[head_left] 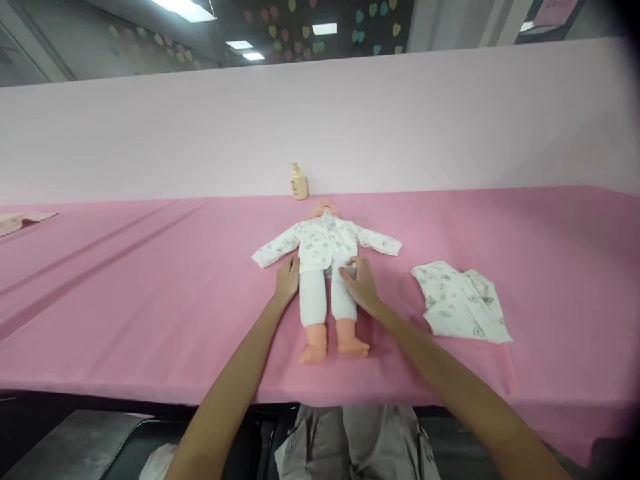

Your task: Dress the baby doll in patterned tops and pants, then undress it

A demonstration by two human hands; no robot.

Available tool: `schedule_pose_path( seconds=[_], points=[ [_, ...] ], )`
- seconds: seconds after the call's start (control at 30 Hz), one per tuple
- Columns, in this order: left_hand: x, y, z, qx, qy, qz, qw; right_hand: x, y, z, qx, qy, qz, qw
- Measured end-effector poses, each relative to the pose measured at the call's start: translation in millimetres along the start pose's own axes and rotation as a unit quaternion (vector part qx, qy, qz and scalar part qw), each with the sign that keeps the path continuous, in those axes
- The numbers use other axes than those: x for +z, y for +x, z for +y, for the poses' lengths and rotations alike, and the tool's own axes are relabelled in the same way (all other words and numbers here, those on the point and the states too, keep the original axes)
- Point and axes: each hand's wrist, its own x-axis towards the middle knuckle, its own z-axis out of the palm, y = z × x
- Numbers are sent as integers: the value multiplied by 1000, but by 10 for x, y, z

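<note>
A baby doll (313,343) lies on its back, its head away from me and its bare feet towards me. It wears a white printed jacket (315,241) with both sleeves spread out, and white trousers (313,300). My left hand (287,279) rests against the doll's hip on the left, fingers close together at the jacket's side edge; what the fingertips hold is hidden. At the other hip, my right hand (362,283) is closed on the lower edge of the jacket, thumb over the top of the thigh.
Right of the doll lies a folded white printed garment (463,303). A yellowish pump bottle (299,183) stands behind the head, by the white wall (150,140). Pink cloth covers the table (150,300); another cloth (23,221) lies far left.
</note>
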Motion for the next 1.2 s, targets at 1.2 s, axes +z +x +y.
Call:
schedule_pose_path(
  seconds=[1.2],
  points=[
    [-36,-161,293,335,211,-33,918,-16,9,6,-27,-24,-9,999]
  ],
)
